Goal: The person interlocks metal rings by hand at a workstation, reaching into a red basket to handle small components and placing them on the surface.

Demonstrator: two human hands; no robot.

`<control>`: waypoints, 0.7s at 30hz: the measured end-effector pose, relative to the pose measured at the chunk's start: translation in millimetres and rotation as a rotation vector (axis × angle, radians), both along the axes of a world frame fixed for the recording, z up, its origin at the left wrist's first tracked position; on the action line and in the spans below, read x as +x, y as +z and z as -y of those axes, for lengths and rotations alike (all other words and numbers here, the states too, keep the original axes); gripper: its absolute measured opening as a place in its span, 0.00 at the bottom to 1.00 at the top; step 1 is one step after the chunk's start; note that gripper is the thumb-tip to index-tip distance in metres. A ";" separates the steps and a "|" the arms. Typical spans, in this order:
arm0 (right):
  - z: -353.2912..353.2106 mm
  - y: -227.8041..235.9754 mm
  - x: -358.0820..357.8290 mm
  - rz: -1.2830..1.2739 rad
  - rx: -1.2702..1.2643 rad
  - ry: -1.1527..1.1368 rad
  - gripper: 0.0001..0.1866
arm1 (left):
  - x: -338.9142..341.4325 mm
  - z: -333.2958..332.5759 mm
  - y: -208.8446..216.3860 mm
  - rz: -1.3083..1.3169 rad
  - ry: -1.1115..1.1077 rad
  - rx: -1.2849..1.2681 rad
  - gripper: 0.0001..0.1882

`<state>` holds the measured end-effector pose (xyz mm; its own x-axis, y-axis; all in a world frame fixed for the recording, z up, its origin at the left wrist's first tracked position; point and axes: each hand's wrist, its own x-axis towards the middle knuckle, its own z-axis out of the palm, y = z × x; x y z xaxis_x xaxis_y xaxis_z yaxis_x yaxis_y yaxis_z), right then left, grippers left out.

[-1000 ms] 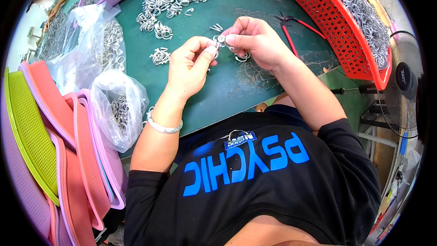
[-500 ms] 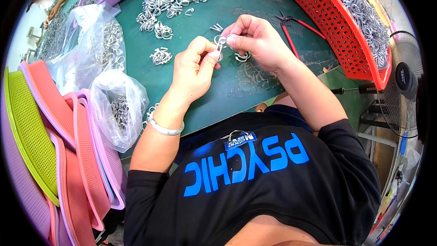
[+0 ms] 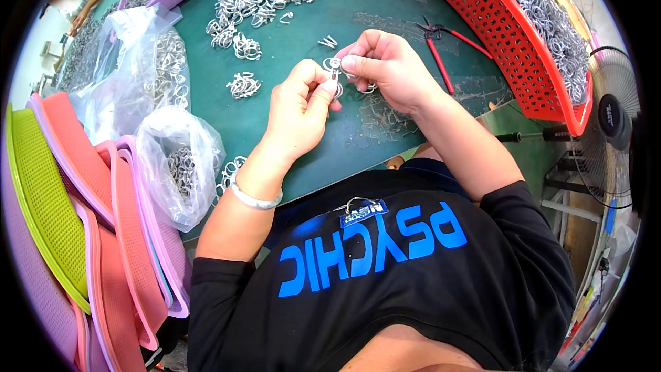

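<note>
Pinching metal rings (image 3: 335, 63), hands (image 3: 296, 110) nearer torso (image 3: 385, 289) than before (slightly).

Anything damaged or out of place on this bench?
Yes. The green tabletop looks scuffed and worn around the right wrist, unlike its smoother left side. Also, one curved metal piece lies apart, just off the big metal pile.

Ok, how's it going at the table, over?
Left hand and right hand pinching metal rings. Red-handled pliers off to the right. Nothing visibly blocking them.
</note>
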<state>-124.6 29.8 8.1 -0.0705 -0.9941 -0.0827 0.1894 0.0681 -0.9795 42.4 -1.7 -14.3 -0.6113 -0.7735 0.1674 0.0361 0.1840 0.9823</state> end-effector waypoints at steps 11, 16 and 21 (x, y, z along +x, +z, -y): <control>6.4 -1.9 3.6 -0.045 -0.027 0.007 0.05 | -1.9 -0.5 2.6 -0.018 0.059 0.040 0.04; 6.9 -1.0 1.9 -0.067 0.009 0.013 0.06 | -0.8 4.5 6.2 -0.102 0.043 0.188 0.04; 7.6 2.6 -4.0 0.070 0.028 0.089 0.07 | -2.1 4.4 9.5 -0.195 0.051 0.261 0.03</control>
